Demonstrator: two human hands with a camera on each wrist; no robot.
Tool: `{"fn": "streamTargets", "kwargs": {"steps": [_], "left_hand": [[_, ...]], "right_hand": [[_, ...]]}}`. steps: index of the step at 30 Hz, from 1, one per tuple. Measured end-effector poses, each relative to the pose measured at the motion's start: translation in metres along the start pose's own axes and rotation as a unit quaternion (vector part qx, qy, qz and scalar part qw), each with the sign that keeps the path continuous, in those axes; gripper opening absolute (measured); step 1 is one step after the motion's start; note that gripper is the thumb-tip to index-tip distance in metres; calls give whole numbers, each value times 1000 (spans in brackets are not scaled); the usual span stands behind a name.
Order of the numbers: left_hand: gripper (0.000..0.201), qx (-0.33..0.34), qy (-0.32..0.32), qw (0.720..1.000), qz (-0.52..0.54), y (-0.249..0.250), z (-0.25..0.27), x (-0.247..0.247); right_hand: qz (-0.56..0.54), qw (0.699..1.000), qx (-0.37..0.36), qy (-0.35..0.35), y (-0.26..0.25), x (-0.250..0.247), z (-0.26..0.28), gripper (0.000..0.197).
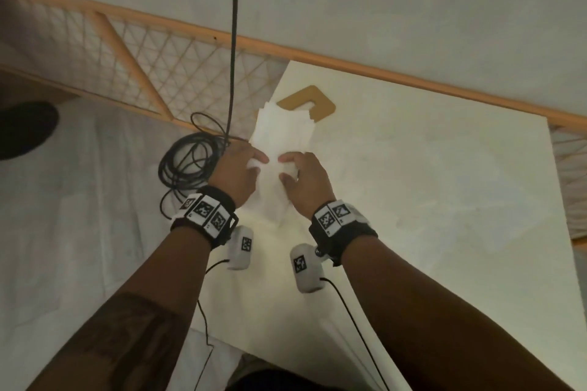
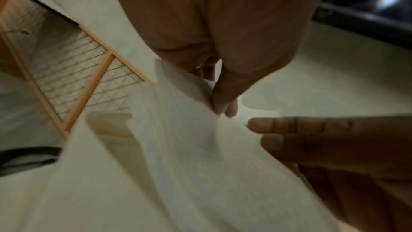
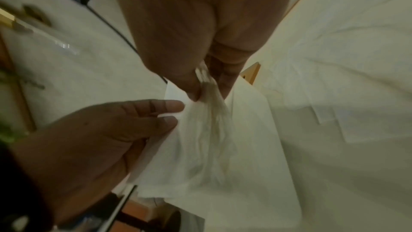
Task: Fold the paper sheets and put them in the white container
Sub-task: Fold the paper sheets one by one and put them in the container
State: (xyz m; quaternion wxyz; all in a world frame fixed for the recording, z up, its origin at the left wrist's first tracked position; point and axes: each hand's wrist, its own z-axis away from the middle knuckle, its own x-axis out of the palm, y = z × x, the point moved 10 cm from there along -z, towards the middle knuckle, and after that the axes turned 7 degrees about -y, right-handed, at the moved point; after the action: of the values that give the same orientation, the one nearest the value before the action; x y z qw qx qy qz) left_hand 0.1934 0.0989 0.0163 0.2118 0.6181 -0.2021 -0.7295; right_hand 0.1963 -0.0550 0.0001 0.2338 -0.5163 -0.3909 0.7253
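Paper sheets (image 1: 279,149) held between both grips.
I noted left hand (image 1: 235,168) and right hand (image 1: 305,174) pinching opposite sides, long axis running away from them; right appeared marginally nearer.

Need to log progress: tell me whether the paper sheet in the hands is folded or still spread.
Partly folded: both hands gather the paper sheet into a bunched crease; its far end still lies flat.

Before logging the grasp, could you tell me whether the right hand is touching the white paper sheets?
Touching: right wrist view shows right hand pinching white paper sheets.
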Motion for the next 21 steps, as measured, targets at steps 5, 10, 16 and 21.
{"fn": "streamTargets", "kwargs": {"steps": [5, 10, 16, 21], "left_hand": [[32, -35, -68, 991, -110, -26, -8, 39], [41, -29, -69, 972, -225, -17, -2, 48], [67, -86, -142, 953, -253, -39, 6, 66], [72, -106, -189, 937, -276, -45, 7, 76]], "right_hand": [[198, 976, 34, -79, 3, 40, -13, 42], [344, 938, 41, -29, -8, 35, -17, 68], [395, 900, 68, -169, 27, 56, -28, 90], [288, 945, 47, -146, 26, 42, -14, 82]]}}
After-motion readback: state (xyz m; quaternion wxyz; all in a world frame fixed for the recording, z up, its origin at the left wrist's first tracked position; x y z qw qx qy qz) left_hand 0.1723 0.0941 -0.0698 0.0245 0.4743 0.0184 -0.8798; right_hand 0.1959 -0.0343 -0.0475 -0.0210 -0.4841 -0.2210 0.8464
